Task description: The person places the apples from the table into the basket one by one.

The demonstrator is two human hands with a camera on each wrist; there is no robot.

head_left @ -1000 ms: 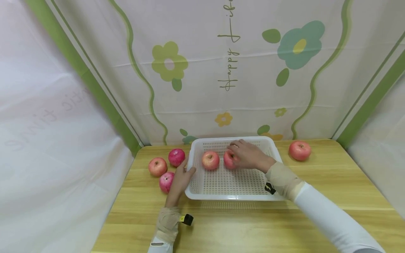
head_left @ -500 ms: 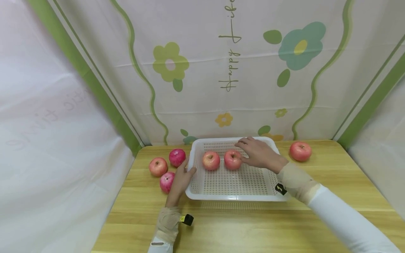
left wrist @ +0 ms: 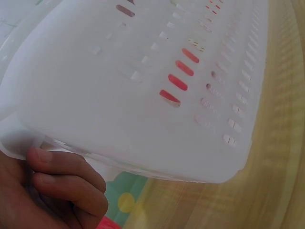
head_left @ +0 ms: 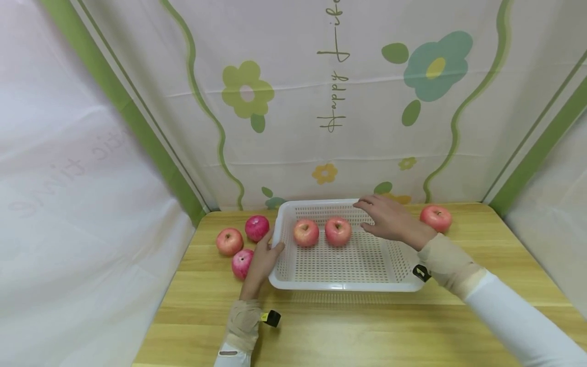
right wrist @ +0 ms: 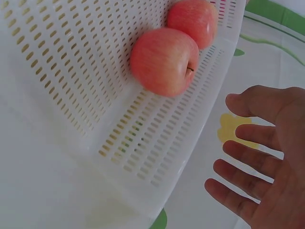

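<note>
A white perforated basket [head_left: 339,286] stands on the table with two red apples inside, one on the left [head_left: 305,233] and one nearer the middle [head_left: 338,232]. My left hand [head_left: 262,262] grips the basket's left rim; in the left wrist view its curled fingers [left wrist: 71,183] lie under the edge. Above the basket's right part hovers my right hand [head_left: 390,219], its fingers spread and touching nothing. The right wrist view shows that hand [right wrist: 267,157] beside the basket wall [right wrist: 190,157], apart from the apples [right wrist: 164,62].
Left of the basket lie a light red apple [head_left: 229,241] and two darker pink ones, one behind [head_left: 257,228] and one close to my left forearm [head_left: 242,264]. Another apple [head_left: 435,218] rests at the table's back right, behind my right wrist. A printed curtain [head_left: 284,127] hangs along the back edge.
My right hand has let go of the apple near the middle of the basket and moved away to the right. That apple stays in the basket. My left hand has not moved.
</note>
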